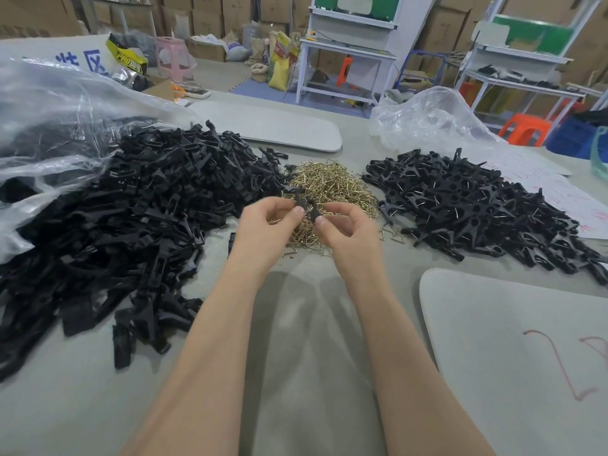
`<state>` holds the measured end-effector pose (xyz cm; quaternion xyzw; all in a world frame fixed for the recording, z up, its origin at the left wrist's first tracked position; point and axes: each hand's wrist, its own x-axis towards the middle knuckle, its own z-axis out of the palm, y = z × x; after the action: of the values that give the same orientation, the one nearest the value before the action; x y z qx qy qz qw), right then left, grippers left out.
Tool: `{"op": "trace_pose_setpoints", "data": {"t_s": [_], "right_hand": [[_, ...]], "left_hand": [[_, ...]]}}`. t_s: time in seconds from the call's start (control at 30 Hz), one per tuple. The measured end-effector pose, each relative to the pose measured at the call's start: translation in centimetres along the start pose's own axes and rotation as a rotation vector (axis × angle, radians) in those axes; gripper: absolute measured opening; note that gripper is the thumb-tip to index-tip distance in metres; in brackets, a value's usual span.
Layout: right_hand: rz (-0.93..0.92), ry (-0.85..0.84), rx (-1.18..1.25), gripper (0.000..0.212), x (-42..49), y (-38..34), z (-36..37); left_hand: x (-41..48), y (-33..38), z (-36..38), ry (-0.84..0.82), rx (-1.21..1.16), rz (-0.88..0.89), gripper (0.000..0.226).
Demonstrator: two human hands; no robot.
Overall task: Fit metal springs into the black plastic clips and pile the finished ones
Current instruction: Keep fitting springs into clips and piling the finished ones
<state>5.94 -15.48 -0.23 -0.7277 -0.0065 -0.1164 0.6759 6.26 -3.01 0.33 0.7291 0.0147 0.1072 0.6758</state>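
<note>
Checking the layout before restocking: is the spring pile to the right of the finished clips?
No, the spring pile lies left of the finished clips, between them and the unassembled clip parts.

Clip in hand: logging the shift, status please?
Left hand, right hand both pinching one black clip. Held above spring pile. Nothing in the way.

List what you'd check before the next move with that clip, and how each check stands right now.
1. Grip: left hand and right hand both pinch the black clip. Ok.
2. Spring seated in the clip: hidden by the fingers. Cannot tell.
3. Spring pile lies just behind the hands. Ok.
4. Finished pile sits to the right. Ok.
5. Unfitted clips are heaped on the left. Ok.
</note>
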Motion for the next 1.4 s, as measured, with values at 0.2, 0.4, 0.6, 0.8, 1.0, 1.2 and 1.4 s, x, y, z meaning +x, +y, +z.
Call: {"op": "trace_pose_setpoints", "data": {"t_s": [0.2,0.4,0.6,0.8,1.0,1.2,1.4], "right_hand": [[0.003,-0.125,-0.301,0.020,-0.2,-0.1,1.9],[-0.050,-0.256,-0.420,0.013,-0.1,-1.1,7.3],[-0.325,-0.363,-0.911,0.028,-0.8,-0.4,8.9],[-0.375,-0.395,-1.159,0.027,-1.6,0.0,9.4],[-0.478,-0.348,-1.000,0.024,-1.4,0.1,8.5],[-0.161,-0.178,-0.484,0.014,-0.9,0.0,6.4],[-0.461,-0.540,-0.963,0.033,-2.8,0.7,7.4]], "left_hand": [[0.4,1.2,-3.0,0.479,-0.414,0.065,0.005],[0.3,1.7,-3.5,0.706,-0.562,0.129,0.003],[0.4,1.6,-3.5,0.756,-0.563,0.139,0.004],[0.6,1.4,-3.0,0.742,-0.531,0.134,0.009],[0.5,1.3,-2.9,0.731,-0.524,0.132,0.010],[0.4,1.1,-2.2,0.592,-0.466,0.113,0.006],[0.4,1.0,-2.5,0.650,-0.499,0.122,0.006]]}}
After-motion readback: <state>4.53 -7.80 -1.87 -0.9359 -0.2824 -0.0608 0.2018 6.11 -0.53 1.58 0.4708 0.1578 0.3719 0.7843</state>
